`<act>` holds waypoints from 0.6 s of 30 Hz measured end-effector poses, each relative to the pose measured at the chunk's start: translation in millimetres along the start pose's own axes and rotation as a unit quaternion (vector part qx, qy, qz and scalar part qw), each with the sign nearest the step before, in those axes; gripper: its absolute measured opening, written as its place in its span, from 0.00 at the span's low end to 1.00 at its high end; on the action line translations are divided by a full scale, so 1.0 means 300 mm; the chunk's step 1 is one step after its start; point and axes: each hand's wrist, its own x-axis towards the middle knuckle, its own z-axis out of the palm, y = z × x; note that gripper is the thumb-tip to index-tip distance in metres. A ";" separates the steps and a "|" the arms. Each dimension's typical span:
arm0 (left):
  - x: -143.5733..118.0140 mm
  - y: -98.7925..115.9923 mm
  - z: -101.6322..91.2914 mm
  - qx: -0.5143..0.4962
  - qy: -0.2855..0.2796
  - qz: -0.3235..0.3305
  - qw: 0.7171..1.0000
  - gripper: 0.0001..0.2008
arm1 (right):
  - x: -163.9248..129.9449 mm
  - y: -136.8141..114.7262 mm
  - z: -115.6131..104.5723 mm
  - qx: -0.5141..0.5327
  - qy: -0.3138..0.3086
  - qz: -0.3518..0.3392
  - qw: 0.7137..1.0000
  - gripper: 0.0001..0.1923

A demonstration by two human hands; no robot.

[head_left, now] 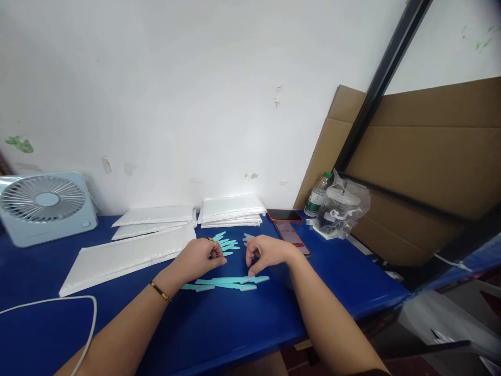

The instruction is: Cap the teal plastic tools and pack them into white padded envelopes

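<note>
My left hand [203, 253] is curled, with its thumb and fingers close together; whether anything is in them is hidden. Right behind its fingertips lies a fanned pile of teal eyebrow razors [230, 244]. My right hand [268, 251] is bent downward, a small gap showing between thumb and fingers. Its thumb tip is at the blade end of a row of teal eyebrow razors [225, 282] lying flat on the blue tabletop [242, 324]. Some paler, greyish razors [246, 237] show partly behind the right hand.
White padded packets [129, 256] lie left of my hands, and a stack of white packets [230, 209] rests by the wall. A fan [47, 203] and a cable [92, 318] are at left. Two phones [291, 237], a bottle [318, 194] and a bagged cup [340, 211] stand right.
</note>
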 end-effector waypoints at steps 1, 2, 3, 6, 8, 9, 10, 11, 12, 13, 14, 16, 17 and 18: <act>-0.005 0.009 0.005 -0.014 -0.026 0.016 0.999 0.16 | 0.008 -0.005 0.010 -0.005 -0.028 -0.009 1.000 0.15; -0.009 0.016 0.010 -0.023 -0.048 0.028 0.998 0.16 | 0.015 -0.007 0.019 -0.010 -0.047 -0.014 0.999 0.14; -0.011 0.020 0.016 -0.028 -0.065 0.036 0.997 0.17 | 0.022 -0.007 0.027 -0.013 -0.057 -0.015 0.998 0.13; -0.013 0.022 0.032 -0.036 -0.102 0.037 0.993 0.15 | 0.031 0.002 0.038 -0.012 -0.064 -0.012 0.998 0.10; -0.008 0.017 0.038 -0.034 -0.111 0.026 0.993 0.12 | 0.030 0.008 0.036 -0.012 -0.045 -0.011 0.999 0.09; -0.004 0.014 0.038 -0.029 -0.105 0.019 0.994 0.11 | 0.028 0.013 0.032 -0.015 -0.025 -0.013 0.999 0.09; 0.000 0.010 0.036 -0.018 -0.089 0.012 0.996 0.10 | 0.026 0.019 0.027 -0.021 0.001 -0.013 1.000 0.09; 0.004 0.004 0.032 -0.002 -0.066 0.003 0.998 0.10 | 0.023 0.026 0.022 -0.026 0.032 -0.010 0.999 0.09; 0.007 -0.003 0.025 0.016 -0.043 -0.009 0.999 0.10 | 0.021 0.036 0.016 -0.030 0.068 -0.001 0.997 0.09; 0.011 -0.011 0.018 0.035 -0.020 -0.023 0.999 0.10 | 0.017 0.047 0.009 -0.033 0.107 0.017 0.994 0.08; 0.014 -0.021 0.010 0.053 0.000 -0.039 0.998 0.09 | 0.013 0.059 0.001 -0.033 0.143 0.041 0.988 0.07; 0.018 -0.037 -0.004 0.078 0.039 -0.070 0.994 0.08 | 0.002 0.081 -0.014 -0.032 0.199 0.086 0.976 0.06; 0.020 -0.043 -0.009 0.084 0.057 -0.080 0.992 0.08 | -0.005 0.088 -0.022 -0.030 0.210 0.100 0.972 0.07; 0.020 -0.045 -0.012 0.085 0.072 -0.084 0.990 0.09 | -0.013 0.092 -0.028 -0.025 0.201 0.103 0.974 0.08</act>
